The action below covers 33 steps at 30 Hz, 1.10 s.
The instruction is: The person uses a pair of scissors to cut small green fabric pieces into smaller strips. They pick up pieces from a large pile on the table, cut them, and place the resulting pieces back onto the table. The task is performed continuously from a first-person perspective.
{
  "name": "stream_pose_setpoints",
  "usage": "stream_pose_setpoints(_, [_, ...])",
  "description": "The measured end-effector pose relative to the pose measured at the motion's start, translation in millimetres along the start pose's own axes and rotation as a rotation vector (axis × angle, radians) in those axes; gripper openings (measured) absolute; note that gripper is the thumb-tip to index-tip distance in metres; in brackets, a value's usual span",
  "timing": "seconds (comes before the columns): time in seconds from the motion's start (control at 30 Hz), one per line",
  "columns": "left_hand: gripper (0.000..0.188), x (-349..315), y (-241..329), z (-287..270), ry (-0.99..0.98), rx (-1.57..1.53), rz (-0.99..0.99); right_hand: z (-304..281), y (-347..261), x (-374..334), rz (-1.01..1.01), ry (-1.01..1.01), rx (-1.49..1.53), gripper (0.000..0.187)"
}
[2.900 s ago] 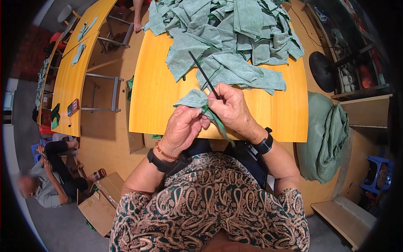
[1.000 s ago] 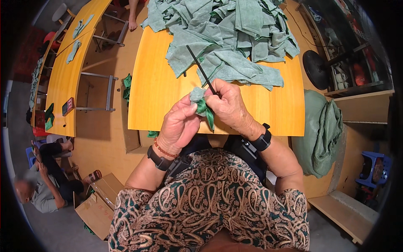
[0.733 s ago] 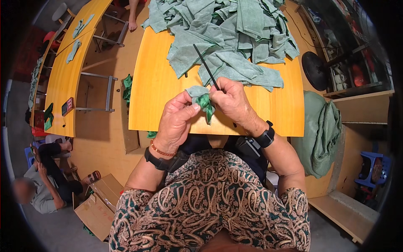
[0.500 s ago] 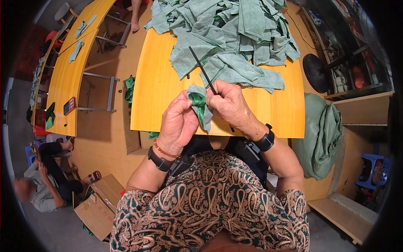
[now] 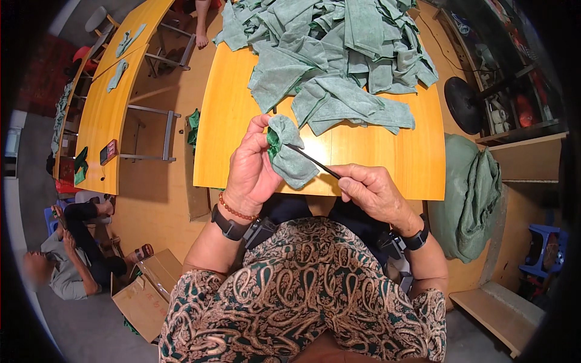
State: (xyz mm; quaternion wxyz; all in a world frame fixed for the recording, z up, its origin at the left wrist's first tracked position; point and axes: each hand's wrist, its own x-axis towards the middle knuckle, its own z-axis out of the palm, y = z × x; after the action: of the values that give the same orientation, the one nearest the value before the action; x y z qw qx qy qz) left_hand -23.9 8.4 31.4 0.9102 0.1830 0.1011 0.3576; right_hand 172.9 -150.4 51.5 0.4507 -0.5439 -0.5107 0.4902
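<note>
My left hand [image 5: 252, 163] pinches a small grey-green cloth piece [image 5: 293, 158] between thumb and fingers, over the near edge of the yellow table. Shiny green lining shows at the cloth's left side. In my right hand [image 5: 375, 190] is a thin black stick [image 5: 321, 167], gripped at its lower right end. Its far tip meets the cloth near my left fingers; whether it goes inside a fold I cannot tell. Beyond both hands lies a large heap of similar grey-green cloth pieces [image 5: 339, 57], its nearest pieces spread flat.
The yellow table [image 5: 230, 133] reaches under the heap. A stuffed green sack [image 5: 463, 199] stands right of it. A cardboard box [image 5: 142, 296] and a seated person [image 5: 78, 254] are at lower left. Another long table [image 5: 109, 121] runs along the left. A blue stool [image 5: 544, 248] sits far right.
My right hand has moved down and right, off the cloth, and now holds the stick's other end. The stick now points up-left at the cloth, which has turned with its grey-green side showing.
</note>
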Motion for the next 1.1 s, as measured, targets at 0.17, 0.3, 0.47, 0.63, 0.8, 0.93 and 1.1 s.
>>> stream_pose_setpoints(0.17, [0.015,-2,-2,12,-0.016,0.062,-0.082,-1,5,6,0.082,0.022,0.134,0.029])
stream_pose_setpoints(0.3, [0.015,-6,-5,26,0.116,0.168,-0.056,-1,2,10,0.145,-0.005,0.219,0.027])
stream_pose_setpoints(0.47, [0.026,-8,-10,32,0.160,0.430,0.043,4,2,12,0.205,0.003,0.326,0.025])
stream_pose_setpoints(0.63, [0.028,-8,-21,29,0.141,0.586,0.108,12,1,16,0.206,-0.043,0.409,0.025])
stream_pose_setpoints(0.8, [0.043,-18,-35,47,0.240,0.610,0.098,27,1,19,0.216,-0.133,0.730,0.023])
stream_pose_setpoints(0.93, [0.040,-17,-32,53,0.258,0.618,0.062,34,-1,20,0.207,-0.149,0.852,0.022])
stream_pose_setpoints(1.1, [0.025,-7,-25,31,0.244,0.593,0.148,29,-13,14,0.269,-0.059,0.541,0.026])
